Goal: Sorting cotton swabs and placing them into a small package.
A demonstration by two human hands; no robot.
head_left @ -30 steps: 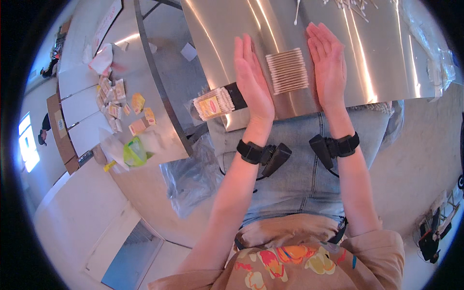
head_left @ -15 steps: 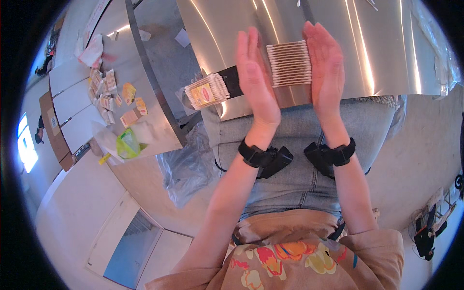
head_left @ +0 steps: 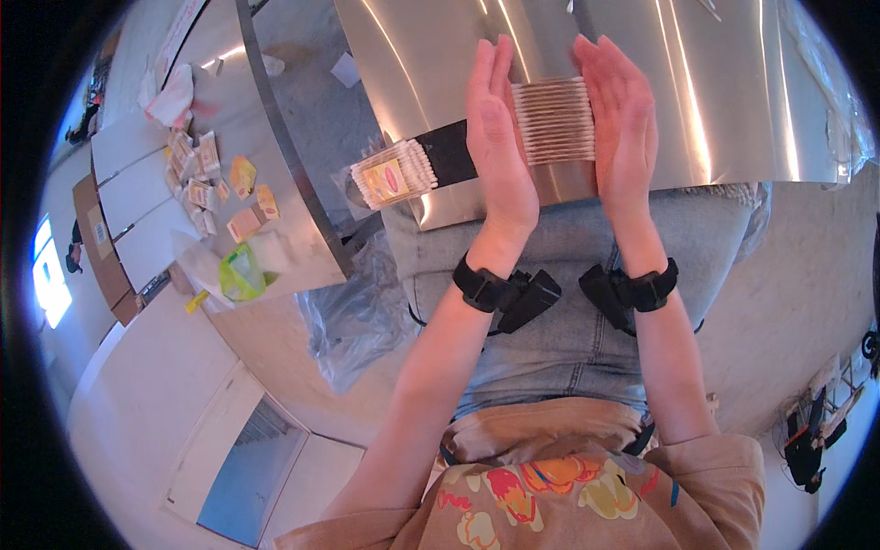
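Note:
A row of cotton swabs (head_left: 555, 121) with wooden sticks lies side by side on the shiny metal table (head_left: 738, 92). My left hand (head_left: 500, 147) stands on edge along the row's left tips, fingers straight. Along the right tips my right hand (head_left: 627, 128) is held the same way, palm facing inward. Both palms touch or nearly touch the swab tips, and neither hand is wrapped round anything. Left of my left hand lies a black flat strip (head_left: 447, 152), partly hidden by that hand. At its left end sits a pack of cotton swabs (head_left: 394, 176) with a yellow and red label.
A few loose swabs (head_left: 709, 9) lie at the table's far edge. On another metal table (head_left: 298, 206) to the left are several small packs (head_left: 194, 174) and a green bag (head_left: 243, 273). Clear plastic sheeting (head_left: 357, 316) hangs near my left knee.
My left hand has shifted right, closer to the swabs, and more of the black strip shows. The swab row has moved slightly right. My right hand has barely moved.

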